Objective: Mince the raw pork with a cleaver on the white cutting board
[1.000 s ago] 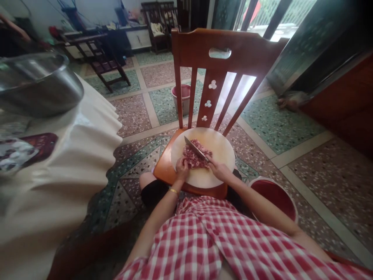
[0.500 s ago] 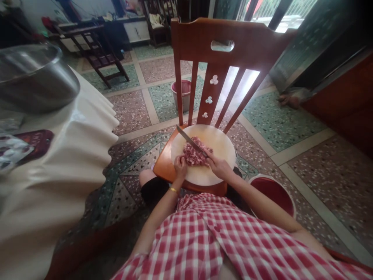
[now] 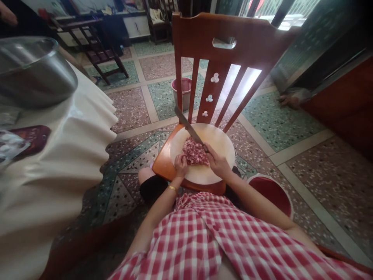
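Knife (image 3: pixel 190 129): metal blade, dull. Chopped meat (image 3: pixel 194 153): rough-surfaced. Chopping board (image 3: pixel 223 144): smooth, matt; wood or plastic unclear. Chair (image 3: pixel 198 37): smooth wood, glossy in patches. Bowl (image 3: pixel 40 83): polished metal. Tablecloth (image 3: pixel 55 186): smooth, faint sheen along folds. Shirt (image 3: pixel 192 229): matt cloth. Bracelet (image 3: pixel 173 188): shiny metal. Floor (image 3: pixel 160 67): smooth, stone-like.

On the left, a metal bowl (image 3: pixel 37 77) stands on a table under a cream cloth (image 3: pixel 58 167); nearer, a dark red item (image 3: pixel 39 136) lies partly under a clear bag (image 3: pixel 11 147). Far left are a person in dark clothes (image 3: pixel 27 21), a dark chair (image 3: pixel 100 55) and a white cabinet (image 3: pixel 136 27). A bin (image 3: pixel 185 97) stands far in the middle, a red-lined bucket (image 3: pixel 269 194) near right, both on the tiled floor (image 3: pixel 326 175).
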`<action>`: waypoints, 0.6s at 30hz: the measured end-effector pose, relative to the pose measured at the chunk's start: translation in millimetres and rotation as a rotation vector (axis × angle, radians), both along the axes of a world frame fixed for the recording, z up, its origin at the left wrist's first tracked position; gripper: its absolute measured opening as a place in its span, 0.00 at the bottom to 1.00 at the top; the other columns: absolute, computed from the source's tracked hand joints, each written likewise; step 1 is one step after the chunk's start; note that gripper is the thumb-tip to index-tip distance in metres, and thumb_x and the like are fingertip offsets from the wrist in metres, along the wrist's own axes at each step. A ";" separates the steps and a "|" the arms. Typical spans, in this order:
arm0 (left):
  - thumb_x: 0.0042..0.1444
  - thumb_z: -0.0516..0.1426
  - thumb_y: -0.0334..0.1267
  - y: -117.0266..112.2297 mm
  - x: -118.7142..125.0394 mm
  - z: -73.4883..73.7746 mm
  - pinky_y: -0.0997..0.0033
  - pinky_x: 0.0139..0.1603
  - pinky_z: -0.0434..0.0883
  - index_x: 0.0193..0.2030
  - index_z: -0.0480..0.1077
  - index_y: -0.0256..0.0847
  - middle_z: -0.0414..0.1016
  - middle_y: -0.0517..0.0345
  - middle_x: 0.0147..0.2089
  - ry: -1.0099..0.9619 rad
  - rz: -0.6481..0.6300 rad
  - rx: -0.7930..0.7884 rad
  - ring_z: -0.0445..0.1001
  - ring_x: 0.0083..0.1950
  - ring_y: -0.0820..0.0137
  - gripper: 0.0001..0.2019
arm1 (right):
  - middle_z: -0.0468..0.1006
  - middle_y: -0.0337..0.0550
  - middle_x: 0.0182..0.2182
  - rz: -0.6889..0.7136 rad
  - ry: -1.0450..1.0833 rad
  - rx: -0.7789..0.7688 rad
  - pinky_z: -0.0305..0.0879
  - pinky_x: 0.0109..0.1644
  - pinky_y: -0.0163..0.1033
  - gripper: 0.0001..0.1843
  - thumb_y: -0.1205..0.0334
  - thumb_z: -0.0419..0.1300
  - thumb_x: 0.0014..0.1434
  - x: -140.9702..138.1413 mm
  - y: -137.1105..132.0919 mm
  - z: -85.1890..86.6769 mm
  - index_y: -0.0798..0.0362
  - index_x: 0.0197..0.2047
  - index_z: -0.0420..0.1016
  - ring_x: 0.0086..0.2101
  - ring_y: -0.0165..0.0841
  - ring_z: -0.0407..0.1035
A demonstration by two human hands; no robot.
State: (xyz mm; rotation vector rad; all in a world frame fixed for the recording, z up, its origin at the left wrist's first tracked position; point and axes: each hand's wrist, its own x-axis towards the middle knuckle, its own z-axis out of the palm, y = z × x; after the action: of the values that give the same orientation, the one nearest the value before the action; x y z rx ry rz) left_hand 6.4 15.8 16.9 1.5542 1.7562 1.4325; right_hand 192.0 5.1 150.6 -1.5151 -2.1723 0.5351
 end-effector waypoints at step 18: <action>0.57 0.47 0.33 0.5 -0.9 -2.4 0.66 0.46 0.66 0.36 0.67 0.40 0.70 0.53 0.36 0.025 0.010 -0.052 0.68 0.41 0.68 0.09 | 0.78 0.48 0.40 -0.043 -0.105 -0.323 0.68 0.38 0.41 0.25 0.57 0.46 0.63 10.1 -2.3 -32.8 0.47 0.63 0.57 0.35 0.40 0.74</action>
State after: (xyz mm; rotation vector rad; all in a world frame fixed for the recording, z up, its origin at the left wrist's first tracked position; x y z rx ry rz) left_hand 5.5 16.3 14.5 1.5455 1.8028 1.3670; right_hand 202.1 2.8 117.8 -1.7873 -2.2059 0.8419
